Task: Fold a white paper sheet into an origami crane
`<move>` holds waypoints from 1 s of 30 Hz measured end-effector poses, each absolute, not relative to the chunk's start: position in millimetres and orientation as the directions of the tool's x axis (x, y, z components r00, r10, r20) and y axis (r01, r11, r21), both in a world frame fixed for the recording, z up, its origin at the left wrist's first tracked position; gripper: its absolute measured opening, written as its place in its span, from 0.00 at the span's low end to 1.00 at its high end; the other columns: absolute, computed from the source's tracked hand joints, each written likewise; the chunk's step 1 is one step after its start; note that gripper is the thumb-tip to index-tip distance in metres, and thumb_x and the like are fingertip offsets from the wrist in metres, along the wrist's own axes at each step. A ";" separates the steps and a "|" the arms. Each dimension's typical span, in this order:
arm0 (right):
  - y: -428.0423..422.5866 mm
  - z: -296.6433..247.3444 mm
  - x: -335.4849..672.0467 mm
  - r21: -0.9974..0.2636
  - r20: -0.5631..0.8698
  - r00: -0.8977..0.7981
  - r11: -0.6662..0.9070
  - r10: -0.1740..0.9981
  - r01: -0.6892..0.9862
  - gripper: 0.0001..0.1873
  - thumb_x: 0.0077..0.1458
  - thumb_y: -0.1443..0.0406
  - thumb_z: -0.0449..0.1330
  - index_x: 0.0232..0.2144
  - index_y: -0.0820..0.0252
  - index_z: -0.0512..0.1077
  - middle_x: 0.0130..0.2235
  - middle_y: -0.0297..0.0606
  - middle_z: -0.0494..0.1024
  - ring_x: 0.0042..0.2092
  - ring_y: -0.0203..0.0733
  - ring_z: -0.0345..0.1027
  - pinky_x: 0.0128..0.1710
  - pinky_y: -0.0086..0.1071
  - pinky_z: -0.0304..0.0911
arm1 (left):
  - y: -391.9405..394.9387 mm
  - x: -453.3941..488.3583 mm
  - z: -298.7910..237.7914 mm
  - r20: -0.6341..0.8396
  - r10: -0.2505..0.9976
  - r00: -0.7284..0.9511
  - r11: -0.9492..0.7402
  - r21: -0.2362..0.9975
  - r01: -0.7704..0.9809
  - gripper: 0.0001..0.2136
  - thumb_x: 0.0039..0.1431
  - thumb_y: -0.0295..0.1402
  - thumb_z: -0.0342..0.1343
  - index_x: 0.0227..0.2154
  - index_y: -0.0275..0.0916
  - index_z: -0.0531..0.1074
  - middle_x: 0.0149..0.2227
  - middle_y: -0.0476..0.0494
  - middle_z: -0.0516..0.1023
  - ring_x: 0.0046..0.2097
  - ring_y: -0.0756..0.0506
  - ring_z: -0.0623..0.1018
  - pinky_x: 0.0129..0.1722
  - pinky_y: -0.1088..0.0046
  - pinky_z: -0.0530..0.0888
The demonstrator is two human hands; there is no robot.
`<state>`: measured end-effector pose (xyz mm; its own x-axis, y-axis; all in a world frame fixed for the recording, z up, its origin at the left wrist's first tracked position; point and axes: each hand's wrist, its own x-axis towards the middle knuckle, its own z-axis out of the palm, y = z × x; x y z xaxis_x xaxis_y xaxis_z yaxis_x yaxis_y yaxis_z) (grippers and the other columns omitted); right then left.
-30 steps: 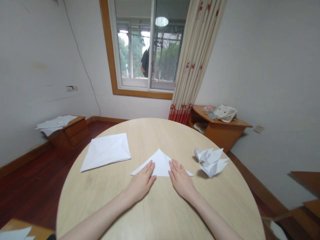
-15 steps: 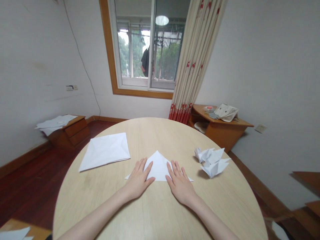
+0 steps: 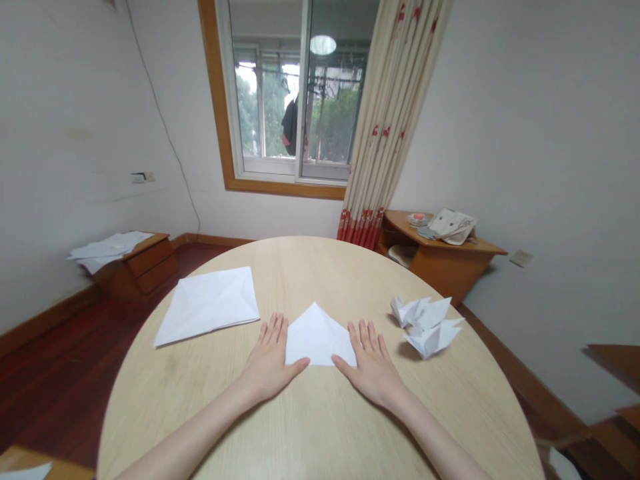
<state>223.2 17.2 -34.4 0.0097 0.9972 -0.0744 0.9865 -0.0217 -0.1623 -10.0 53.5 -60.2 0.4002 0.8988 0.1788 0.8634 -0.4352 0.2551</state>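
A white sheet of paper folded to a triangle (image 3: pixel 320 340) lies flat on the round wooden table (image 3: pixel 300 427), its peak pointing away from me. My left hand (image 3: pixel 273 357) rests flat over its left corner, fingers stretched out and thumb along the bottom edge. Over the right corner lies my right hand (image 3: pixel 373 363), also flat, with its fingers spread and its thumb on the near edge. Both side corners of the paper are hidden under the hands.
A stack of white paper (image 3: pixel 210 303) lies on the table's left. Several folded paper shapes (image 3: pixel 427 327) sit on the right. Beyond the table stand a low drawer cabinet (image 3: pixel 150 260) and a corner cabinet (image 3: pixel 435 267); a curtain (image 3: pixel 380 147) hangs beside the window.
Both hands have slid outward along the folded paper, the left to the left and the right to the right, now covering its corners. The view has shifted slightly.
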 end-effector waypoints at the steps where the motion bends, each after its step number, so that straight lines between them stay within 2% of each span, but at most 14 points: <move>1: 17.6 -35.7 224.0 -0.169 -0.062 0.018 -0.028 0.998 0.985 0.48 0.57 0.41 0.44 0.66 0.69 0.41 0.68 0.50 0.33 0.67 0.53 0.20 0.65 0.49 0.28 | 54.2 -10.4 -61.2 0.190 0.904 0.383 -0.423 0.267 0.866 0.43 0.57 0.58 0.44 0.64 0.25 0.49 0.66 0.25 0.46 0.67 0.34 0.44 0.64 0.52 0.47; 7: 18.2 -36.1 223.4 -0.213 -0.020 -0.004 0.000 1.000 0.977 0.46 0.57 0.44 0.48 0.65 0.70 0.48 0.68 0.51 0.40 0.67 0.59 0.24 0.65 0.53 0.31 | 56.5 -12.7 -62.9 0.249 0.891 0.379 -0.445 0.324 0.835 0.38 0.56 0.54 0.51 0.60 0.28 0.56 0.65 0.24 0.51 0.67 0.33 0.47 0.63 0.49 0.49; 14: 18.7 -33.0 219.4 -0.288 0.014 -0.001 0.005 1.000 0.958 0.39 0.56 0.50 0.53 0.63 0.68 0.54 0.67 0.51 0.47 0.68 0.56 0.33 0.64 0.55 0.30 | 55.0 -12.5 -53.2 0.290 0.885 0.363 -0.454 0.374 0.809 0.33 0.55 0.46 0.57 0.59 0.32 0.58 0.64 0.26 0.54 0.66 0.32 0.51 0.63 0.47 0.50; 20: 19.9 -31.7 218.7 -0.349 0.066 -0.005 0.028 0.998 0.937 0.39 0.54 0.56 0.57 0.63 0.67 0.54 0.66 0.49 0.51 0.68 0.52 0.36 0.65 0.51 0.33 | 52.0 -10.5 -42.7 0.345 0.876 0.337 -0.466 0.424 0.776 0.32 0.52 0.39 0.60 0.57 0.33 0.59 0.61 0.29 0.63 0.65 0.34 0.57 0.64 0.48 0.49; 26: 21.6 -33.7 222.7 -0.451 0.187 -0.037 0.119 0.982 0.885 0.35 0.54 0.57 0.55 0.62 0.62 0.56 0.65 0.45 0.55 0.67 0.50 0.41 0.64 0.51 0.36 | 49.7 -10.1 -37.2 0.436 0.850 0.295 -0.499 0.489 0.715 0.30 0.51 0.37 0.60 0.55 0.37 0.58 0.55 0.35 0.70 0.59 0.35 0.67 0.64 0.47 0.47; 30: 20.7 -33.7 225.5 -0.539 0.289 -0.043 0.200 0.956 0.818 0.30 0.58 0.54 0.50 0.59 0.62 0.61 0.62 0.46 0.62 0.65 0.50 0.48 0.64 0.51 0.40 | 47.5 -10.6 -32.4 0.447 0.856 0.259 -0.489 0.540 0.685 0.27 0.52 0.39 0.59 0.54 0.38 0.59 0.53 0.38 0.72 0.59 0.35 0.67 0.64 0.48 0.49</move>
<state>225.5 20.7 -33.7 -0.0434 0.9562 0.2893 0.8182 0.2002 -0.5390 -10.6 47.5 -32.4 0.2590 0.8564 0.4467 0.6854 -0.4888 0.5396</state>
